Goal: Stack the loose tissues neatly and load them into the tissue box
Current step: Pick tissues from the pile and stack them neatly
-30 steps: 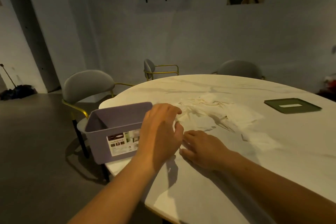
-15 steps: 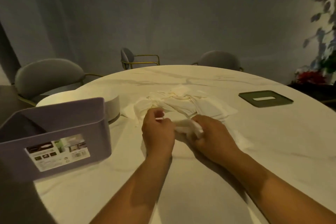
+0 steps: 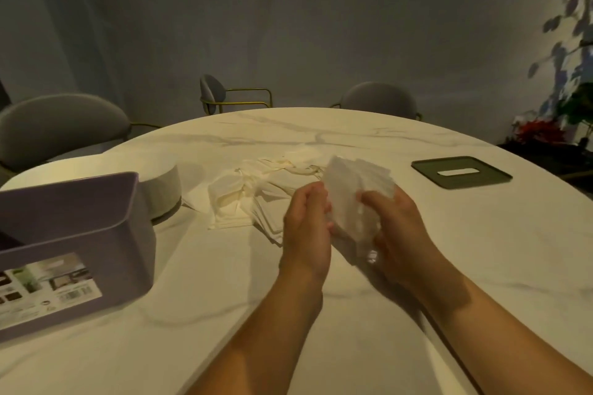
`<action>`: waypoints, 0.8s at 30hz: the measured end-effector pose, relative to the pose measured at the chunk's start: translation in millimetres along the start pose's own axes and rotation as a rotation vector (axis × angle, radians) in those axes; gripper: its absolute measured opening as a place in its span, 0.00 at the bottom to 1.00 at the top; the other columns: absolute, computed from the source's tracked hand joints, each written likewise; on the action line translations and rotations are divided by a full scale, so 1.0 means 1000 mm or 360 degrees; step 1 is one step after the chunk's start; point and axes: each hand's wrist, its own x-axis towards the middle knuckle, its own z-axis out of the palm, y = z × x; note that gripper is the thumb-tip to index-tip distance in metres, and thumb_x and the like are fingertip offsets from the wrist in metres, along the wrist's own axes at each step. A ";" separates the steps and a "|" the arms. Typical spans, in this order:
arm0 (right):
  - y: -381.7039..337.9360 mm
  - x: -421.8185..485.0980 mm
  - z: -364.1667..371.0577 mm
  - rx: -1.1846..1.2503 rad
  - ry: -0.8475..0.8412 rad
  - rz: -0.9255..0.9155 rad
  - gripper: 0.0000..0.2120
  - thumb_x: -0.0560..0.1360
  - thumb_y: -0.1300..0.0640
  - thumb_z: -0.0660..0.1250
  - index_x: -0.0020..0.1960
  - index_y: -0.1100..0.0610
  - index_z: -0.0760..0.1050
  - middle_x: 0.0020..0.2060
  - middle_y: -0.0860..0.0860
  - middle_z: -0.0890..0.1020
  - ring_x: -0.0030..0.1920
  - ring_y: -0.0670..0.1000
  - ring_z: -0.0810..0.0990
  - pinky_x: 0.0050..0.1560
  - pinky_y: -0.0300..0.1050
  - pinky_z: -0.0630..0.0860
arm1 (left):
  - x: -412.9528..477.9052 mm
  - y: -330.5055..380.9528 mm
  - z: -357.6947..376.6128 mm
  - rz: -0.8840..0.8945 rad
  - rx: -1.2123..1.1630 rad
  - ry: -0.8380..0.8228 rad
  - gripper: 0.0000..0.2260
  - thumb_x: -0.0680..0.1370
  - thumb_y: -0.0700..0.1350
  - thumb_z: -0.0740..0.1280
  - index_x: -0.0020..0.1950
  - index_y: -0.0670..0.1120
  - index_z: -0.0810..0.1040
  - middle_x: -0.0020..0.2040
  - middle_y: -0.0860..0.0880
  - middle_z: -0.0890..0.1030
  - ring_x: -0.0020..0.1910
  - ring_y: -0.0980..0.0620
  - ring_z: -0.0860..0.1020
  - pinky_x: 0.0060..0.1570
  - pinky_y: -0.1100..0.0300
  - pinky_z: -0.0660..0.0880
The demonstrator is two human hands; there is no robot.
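A bundle of white tissues (image 3: 354, 192) is lifted off the table, held between my left hand (image 3: 306, 224) on its left side and my right hand (image 3: 396, 228) on its right. Behind and to the left of my hands, several loose cream tissues (image 3: 247, 199) lie spread flat on the white marble table (image 3: 481, 266). The open purple tissue box (image 3: 70, 234), with a printed label on its front, stands at the table's left edge. Its dark green lid (image 3: 460, 171) with a slot lies flat at the right.
A low round white object (image 3: 162, 192) sits just behind the box. Grey chairs with gold frames (image 3: 57, 128) stand around the far side of the table. A plant (image 3: 571, 74) is at the right wall.
Both hands gathered tissues from the table and raised them as a bundle. The view shifted right and down, so the box now sits further left.
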 end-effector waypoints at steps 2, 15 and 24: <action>-0.005 -0.009 0.008 -0.0457 -0.0259 -0.0292 0.12 0.73 0.61 0.69 0.54 0.48 0.77 0.48 0.47 0.82 0.50 0.51 0.81 0.48 0.47 0.81 | -0.001 0.000 0.002 -0.0267 -0.0250 -0.0145 0.16 0.79 0.60 0.58 0.58 0.54 0.77 0.52 0.49 0.82 0.52 0.49 0.80 0.50 0.53 0.78; -0.016 0.013 -0.045 -0.1136 0.0190 0.0141 0.14 0.74 0.57 0.69 0.58 0.52 0.74 0.54 0.50 0.78 0.48 0.51 0.79 0.44 0.45 0.77 | 0.012 0.007 -0.031 -0.0732 -0.1326 -0.0202 0.26 0.65 0.42 0.64 0.64 0.39 0.74 0.64 0.37 0.75 0.63 0.39 0.74 0.68 0.45 0.66; -0.019 0.002 -0.049 -0.1795 -0.0510 0.0185 0.17 0.69 0.51 0.74 0.56 0.49 0.78 0.51 0.42 0.75 0.48 0.42 0.73 0.50 0.37 0.68 | 0.013 0.005 -0.032 -0.0664 -0.1365 -0.0170 0.21 0.77 0.56 0.61 0.62 0.43 0.77 0.50 0.39 0.81 0.49 0.41 0.77 0.56 0.48 0.71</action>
